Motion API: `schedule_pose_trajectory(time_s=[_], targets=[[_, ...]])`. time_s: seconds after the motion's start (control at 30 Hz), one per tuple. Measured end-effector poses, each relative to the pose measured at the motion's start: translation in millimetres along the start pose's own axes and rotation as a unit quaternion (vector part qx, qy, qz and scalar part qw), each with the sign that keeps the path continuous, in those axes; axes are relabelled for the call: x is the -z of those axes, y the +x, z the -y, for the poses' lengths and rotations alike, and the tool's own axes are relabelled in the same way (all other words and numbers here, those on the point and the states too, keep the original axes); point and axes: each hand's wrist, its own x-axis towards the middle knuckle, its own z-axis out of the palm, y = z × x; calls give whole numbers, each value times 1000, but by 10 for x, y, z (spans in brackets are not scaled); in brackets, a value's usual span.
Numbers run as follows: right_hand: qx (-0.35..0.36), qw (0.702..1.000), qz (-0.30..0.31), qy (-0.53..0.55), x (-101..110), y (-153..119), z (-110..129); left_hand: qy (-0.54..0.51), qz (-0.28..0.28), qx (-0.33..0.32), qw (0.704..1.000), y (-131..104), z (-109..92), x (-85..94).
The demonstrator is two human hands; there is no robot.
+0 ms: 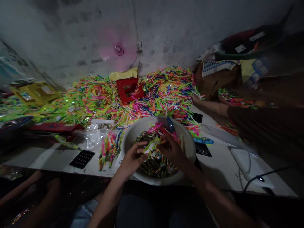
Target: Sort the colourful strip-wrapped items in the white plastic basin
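A round white basin (187, 139) stands at the table's front edge, holding many small dark green and multicoloured pieces (152, 167). Above its middle, a yellow-green and white strip (153, 145) spans both hands. My left hand (136, 155) pinches its left end between thumb and fingers. The fingers of my right hand (171, 148) are closed on its right end. Pink strips (158, 127) and a blue object (170, 124) lie against the basin's far side. Just left of the basin is a small bunch of colourful strips (109, 148).
Behind the basin a large heap of bright strips (95, 95) runs along the wall, with a red plastic stand (123, 91). Black trays (82, 159) and a red device (57, 127) lie left. Another person's arm (211, 106) reaches in from the right; other arms (21, 186) show lower left.
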Motion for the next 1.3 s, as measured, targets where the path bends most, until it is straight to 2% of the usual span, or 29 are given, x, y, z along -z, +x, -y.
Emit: schedule_pose_trajectory(time_s=[0.07,0.13,0.23,0.3,0.4,0.53,0.8,1.13,1.2,1.3], targets=[[8,1000,-20,19,1,-4,10,-22,40,18,999,44,-11,2],[9,998,-53,34,11,1,4,-51,50,29,997,104,-30,16],[-4,996,-56,62,31,17,-14,-158,-15,51,986,203,-37,37],[-5,998,-24,64,35,21,-16,-238,-72,75,966,255,-21,31],[-1,1000,22,16,19,8,-6,-294,-104,102,945,291,19,-9],[8,997,53,-50,-20,-18,0,-299,-109,94,943,282,43,-47],[50,995,29,-86,-25,-24,42,-301,-97,78,945,264,40,-46],[33,986,31,-161,-19,-39,58,-266,-86,79,957,261,61,-29],[12,987,53,-148,-20,-24,40,-255,-82,71,961,255,77,-26],[-20,989,124,-76,-8,14,-12,-232,-85,56,967,233,94,-48]])
